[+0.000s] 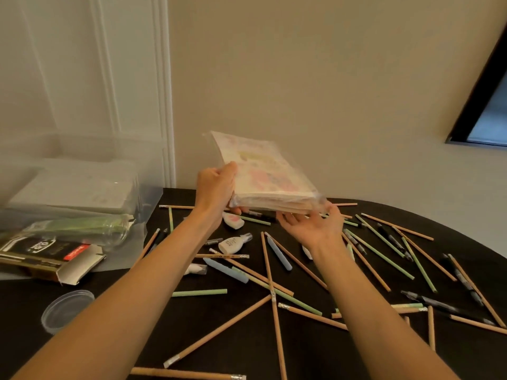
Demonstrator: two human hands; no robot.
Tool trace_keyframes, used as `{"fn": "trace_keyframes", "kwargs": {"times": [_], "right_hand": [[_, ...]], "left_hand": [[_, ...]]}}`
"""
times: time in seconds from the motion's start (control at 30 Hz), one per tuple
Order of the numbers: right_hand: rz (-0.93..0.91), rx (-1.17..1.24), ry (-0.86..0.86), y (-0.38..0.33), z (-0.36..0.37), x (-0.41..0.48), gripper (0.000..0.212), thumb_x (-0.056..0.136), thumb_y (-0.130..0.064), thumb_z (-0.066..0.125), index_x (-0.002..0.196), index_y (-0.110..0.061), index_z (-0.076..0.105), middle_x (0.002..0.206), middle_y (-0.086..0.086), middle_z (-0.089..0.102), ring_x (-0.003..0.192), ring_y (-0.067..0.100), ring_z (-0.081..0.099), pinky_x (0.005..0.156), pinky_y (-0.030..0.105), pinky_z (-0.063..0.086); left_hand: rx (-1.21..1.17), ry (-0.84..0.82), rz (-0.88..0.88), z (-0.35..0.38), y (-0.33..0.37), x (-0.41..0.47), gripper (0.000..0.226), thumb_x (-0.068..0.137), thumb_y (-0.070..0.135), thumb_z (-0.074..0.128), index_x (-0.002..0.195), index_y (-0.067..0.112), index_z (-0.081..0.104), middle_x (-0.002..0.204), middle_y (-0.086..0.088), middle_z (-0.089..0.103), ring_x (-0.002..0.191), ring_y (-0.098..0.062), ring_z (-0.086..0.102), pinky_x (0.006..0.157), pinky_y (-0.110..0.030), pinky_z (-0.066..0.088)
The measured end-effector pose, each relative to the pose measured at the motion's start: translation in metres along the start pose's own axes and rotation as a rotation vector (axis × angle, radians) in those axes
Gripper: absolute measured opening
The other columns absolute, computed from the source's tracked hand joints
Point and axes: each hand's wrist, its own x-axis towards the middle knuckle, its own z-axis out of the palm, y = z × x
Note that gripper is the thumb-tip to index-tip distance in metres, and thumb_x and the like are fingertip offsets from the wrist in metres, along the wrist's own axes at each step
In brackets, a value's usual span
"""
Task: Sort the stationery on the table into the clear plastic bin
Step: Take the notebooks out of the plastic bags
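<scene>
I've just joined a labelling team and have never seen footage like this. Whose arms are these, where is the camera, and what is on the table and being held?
There is no machine: a person wears a camera on the head, so this view looks forward and down along their arms. The left hand grips a plastic-wrapped packet above the table; the right hand is open, palm up, under its near edge. Scattered on the table lie wooden pencils, green pencils, black pens and a white dispenser. The clear plastic bin stands at the left.
</scene>
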Motion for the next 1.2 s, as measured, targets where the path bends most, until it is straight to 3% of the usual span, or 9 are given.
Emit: {"fn": "trace_keyframes", "kwargs": {"times": [0.1,0.33,0.43,0.57,0.7,0.83,0.93,1.1,1.2], "right_hand": [[0.013,0.01,-0.14,0.015,0.025,0.014,0.048,0.091,-0.047,0.045,0.124,-0.012,0.046,0.124,0.022,0.053,0.111,0.04,0.052,0.091,0.052,0.045],[0.0,-0.023,-0.038,0.027,0.106,0.048,0.027,0.086,0.004,0.051,0.11,-0.008,0.048,0.116,0.022,0.054,0.109,0.037,0.054,0.087,0.048,0.049],[0.023,-0.076,0.011,0.032,0.139,0.058,0.029,0.087,0.003,0.05,0.114,-0.007,0.048,0.119,0.022,0.056,0.106,0.035,0.057,0.084,0.044,0.051],[0.069,-0.242,0.043,0.041,0.175,0.068,0.021,0.086,0.002,0.051,0.106,-0.006,0.052,0.118,0.02,0.058,0.107,0.034,0.058,0.092,0.045,0.049],[0.122,-0.436,0.002,0.059,0.21,0.077,0.012,0.086,0.0,0.051,0.095,-0.007,0.054,0.107,0.017,0.061,0.099,0.031,0.059,0.091,0.046,0.047],[0.186,-0.604,-0.053,0.086,0.25,0.102,0.013,0.082,0.0,0.055,0.094,-0.004,0.055,0.098,0.016,0.061,0.09,0.031,0.06,0.089,0.048,0.047],[0.25,-0.692,-0.049,0.113,0.275,0.125,0.047,0.063,-0.004,0.067,0.107,-0.008,0.051,0.112,0.022,0.06,0.101,0.037,0.06,0.083,0.05,0.05],[0.325,-0.768,-0.145,0.152,0.295,0.161,0.041,0.058,0.0,0.064,0.097,-0.009,0.052,0.098,0.019,0.06,0.086,0.033,0.062,0.07,0.041,0.057],[0.346,-0.827,-0.183,0.173,0.295,0.178,0.028,0.068,0.008,0.058,0.091,-0.009,0.055,0.099,0.018,0.061,0.097,0.038,0.061,0.089,0.053,0.05]], "left_hand": [[0.07,0.045,0.051,-0.002,0.0,0.02,0.029,0.094,0.022,0.047,0.074,0.003,0.055,0.067,-0.006,0.059,0.045,-0.004,0.058,0.032,-0.015,0.037],[0.299,0.027,-0.031,-0.031,0.048,0.078,0.036,0.096,0.025,0.041,0.065,0.009,0.05,0.052,0.001,0.051,0.046,-0.004,0.054,0.049,-0.023,0.046],[0.528,0.046,-0.162,-0.054,0.08,0.11,0.036,0.092,0.027,0.05,0.12,0.006,0.043,0.103,-0.009,0.057,0.092,-0.021,0.06,0.075,-0.034,0.053],[1.149,-0.142,0.062,-0.102,0.108,0.132,0.098,0.085,0.039,0.061,0.148,0.022,-0.013,0.156,-0.01,-0.009,0.143,-0.028,-0.01,0.115,-0.044,0.005],[1.633,-0.545,0.35,-0.153,0.128,0.148,0.069,0.091,0.059,0.033,0.147,0.037,0.0,0.155,-0.004,-0.021,0.138,-0.022,-0.029,0.109,-0.036,-0.02],[1.652,-0.696,0.211,-0.194,0.146,0.165,0.096,0.057,0.076,-0.002,0.146,0.042,-0.002,0.154,-0.005,-0.022,0.138,-0.02,-0.028,0.11,-0.032,-0.017],[1.625,-0.707,0.128,-0.221,0.139,0.178,0.101,0.055,0.081,0.007,0.144,0.039,-0.014,0.153,-0.004,-0.026,0.138,-0.019,-0.028,0.108,-0.029,-0.015],[1.574,-0.682,0.051,-0.255,0.114,0.198,0.102,0.084,0.061,0.049,0.144,0.019,-0.022,0.143,0.001,-0.038,0.132,-0.014,-0.035,0.104,-0.026,-0.018],[1.565,-0.669,0.057,-0.266,0.095,0.209,0.106,0.084,0.059,0.052,0.138,0.021,-0.031,0.135,0.003,-0.044,0.128,-0.013,-0.039,0.105,-0.027,-0.019]]}}
